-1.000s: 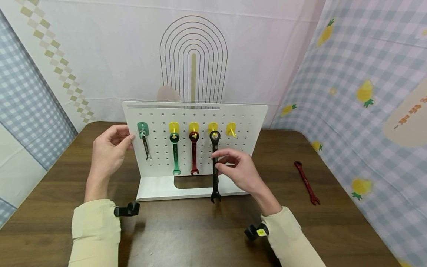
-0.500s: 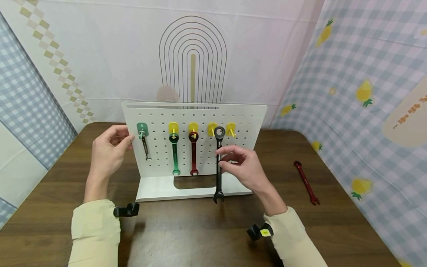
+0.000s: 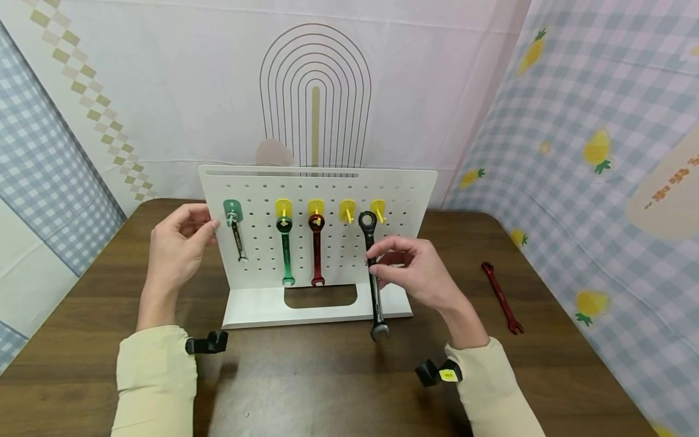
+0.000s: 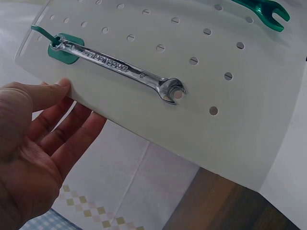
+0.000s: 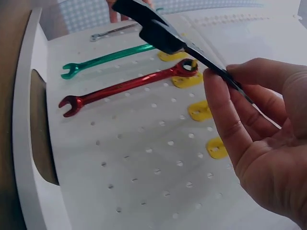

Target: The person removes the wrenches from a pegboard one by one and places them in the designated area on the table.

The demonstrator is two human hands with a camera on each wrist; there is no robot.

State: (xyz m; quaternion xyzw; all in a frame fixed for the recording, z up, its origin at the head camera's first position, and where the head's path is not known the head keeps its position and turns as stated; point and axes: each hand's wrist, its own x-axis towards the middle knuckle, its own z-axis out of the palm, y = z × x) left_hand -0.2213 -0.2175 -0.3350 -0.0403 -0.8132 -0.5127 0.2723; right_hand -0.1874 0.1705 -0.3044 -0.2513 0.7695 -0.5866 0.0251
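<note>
Pinches a black wrench [image 3: 376, 303] between the thumb and fingers of the right hand [image 3: 419, 270], a little above the middle of the shaft, with the ring end up and the forked end down, slightly slanted. Holds it in front of a white pegboard [image 3: 262, 280], with the ring end near the rightmost yellow hook [image 3: 378, 207] in the head view. Pinches the board's left edge with the left hand [image 3: 177, 247], with the thumb at the edge and the fingers behind, near a green hook [image 3: 232, 208]. Faces hung tools, left to right: a small silver wrench [image 3: 238, 240] on the green hook, then a green wrench [image 3: 286, 258] and a red wrench [image 3: 317, 258] on yellow hooks. Has a second red wrench [image 3: 500, 295] lying on the bench [image 3: 306, 388], right of the board and well apart. Wears pale yellow sleeves [image 3: 157, 370].
</note>
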